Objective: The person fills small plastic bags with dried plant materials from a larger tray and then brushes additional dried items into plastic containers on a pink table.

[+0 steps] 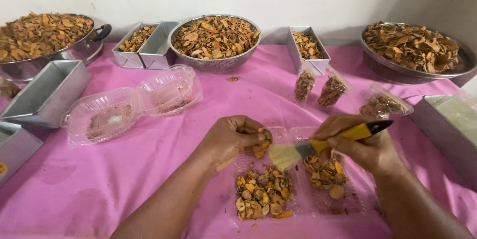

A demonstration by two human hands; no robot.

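Observation:
My left hand (231,137) is closed around a few orange dried slices (262,144), held just above an open clear plastic clamshell tray (304,208). My right hand (365,144) grips a small brush with a yellow handle and black end (348,135); its pale bristles (284,156) point left, close to the slices in my left hand. Inside the tray lie two heaps of dried orange-brown slices, one on the left (262,194) and one on the right (325,173).
A pink cloth (149,169) covers the table. An empty open clamshell (131,102) lies at the left. Metal bowls (214,38) and pans (412,50) of dried slices line the back, with rectangular tins (44,95) and three filled clear pouches (332,90).

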